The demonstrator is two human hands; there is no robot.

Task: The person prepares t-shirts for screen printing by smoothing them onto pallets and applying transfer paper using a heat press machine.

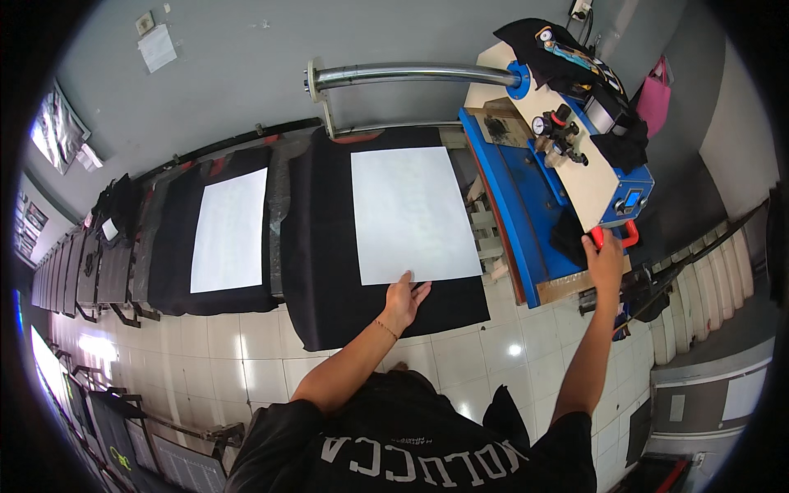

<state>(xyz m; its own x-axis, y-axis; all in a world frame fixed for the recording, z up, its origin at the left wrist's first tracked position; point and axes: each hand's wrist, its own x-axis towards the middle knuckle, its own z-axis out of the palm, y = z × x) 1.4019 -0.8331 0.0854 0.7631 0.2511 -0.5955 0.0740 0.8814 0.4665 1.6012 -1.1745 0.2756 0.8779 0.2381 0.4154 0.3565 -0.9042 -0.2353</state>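
A white rectangular sheet [417,218] lies flat on a spread black cloth, perhaps a shirt [320,316], directly in front of me. At the sheet's lower edge rests my left hand [402,304], fingers stretched out and slightly apart, one fingertip on the paper. My right hand [606,261] is closed around the red handle [631,233] of a blue and cream heat press [526,222], which stands to the right of the cloth. A gauge and a small display sit on the press head.
Another white sheet [230,230] lies on a second black cloth [171,246] to the left. A row of grey boards [62,271] continues further left. Behind the cloths runs a thick metal rail [411,76]. A pink bag [654,97] hangs beyond the press, and black garments lie on top of it.
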